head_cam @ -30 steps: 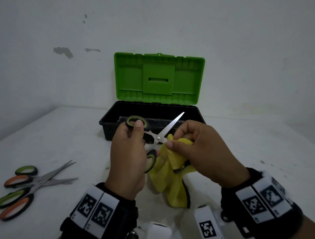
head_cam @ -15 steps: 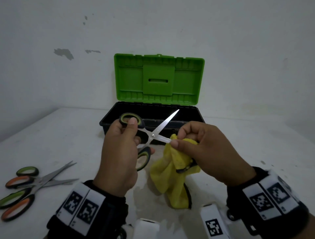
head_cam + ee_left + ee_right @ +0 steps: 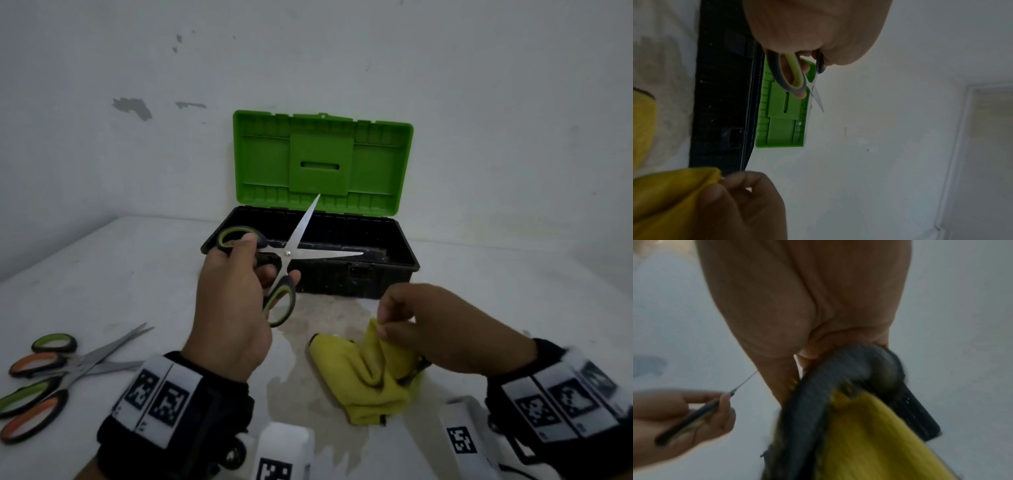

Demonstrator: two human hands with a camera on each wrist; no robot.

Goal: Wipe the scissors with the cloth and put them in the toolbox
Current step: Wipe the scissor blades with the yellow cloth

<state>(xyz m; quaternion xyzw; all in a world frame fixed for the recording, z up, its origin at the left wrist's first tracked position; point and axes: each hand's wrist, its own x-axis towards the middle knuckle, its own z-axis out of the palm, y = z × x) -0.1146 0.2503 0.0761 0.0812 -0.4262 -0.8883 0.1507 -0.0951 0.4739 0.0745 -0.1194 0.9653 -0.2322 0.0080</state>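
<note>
**Scissors held open over the toolbox, cloth low on the tabletop**

Scissors [image 3: 287,255], green-and-black handled, raised in front of the toolbox [image 3: 404,265] with blades spread wide: one pointing up toward the green lid [image 3: 383,164], the other lying level across the black tub's front rim. Gripped by the left hand [image 3: 233,308], thumb on the upper loop, fingers curled through and around the lower one; same grip seen from the left wrist [image 3: 793,76], fingers showing through the loop. Clear of the cloth [image 3: 363,377].

Yellow, dark-edged cloth bunched on the tabletop [image 3: 102,274], in front of the toolbox and to the right of the scissors, its top fold pinched between thumb and fingertips of the right hand [image 3: 442,329]. Dark hem draped over that hand in the right wrist view [image 3: 869,426], blurred. Lower part of the cloth lying on a damp, stained patch [image 3: 325,318] of the tabletop.

Toolbox open, lid upright against the wall [image 3: 137,68]; some long metal item faintly visible inside the tub, too dark to tell what.

Far left on the tabletop, well apart from both hands: two more pairs of scissors [image 3: 58,373], crossed over each other, handles green and orange.

Black wrist straps with square printed markers [image 3: 157,397] on both wrists.
</note>
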